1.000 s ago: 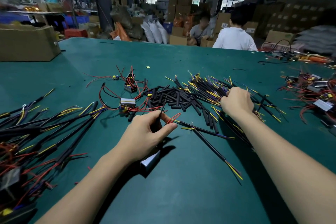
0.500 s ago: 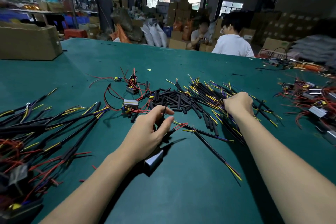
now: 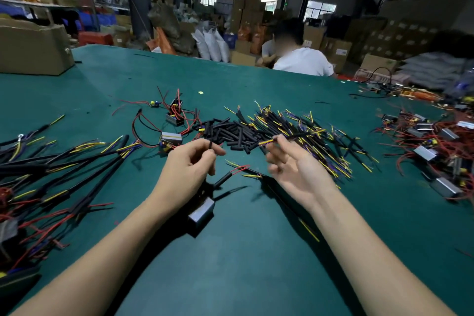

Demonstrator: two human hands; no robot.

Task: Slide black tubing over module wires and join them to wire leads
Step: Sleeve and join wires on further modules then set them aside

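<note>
Thin blk tubing (image 3: 210,146), upright.

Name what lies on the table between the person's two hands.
In the head view, between the left hand and right hand, a black tubing piece with red wire ends lies on the green table.

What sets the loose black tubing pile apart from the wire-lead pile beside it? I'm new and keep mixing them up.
The tubing pile is short, plain black pieces; the wire-lead pile is longer black leads with yellow and blue wires showing at the ends. The tubing pile sits nearer the left hand, the wire-lead pile beyond the right hand. Both lie loose on the green table.
</note>
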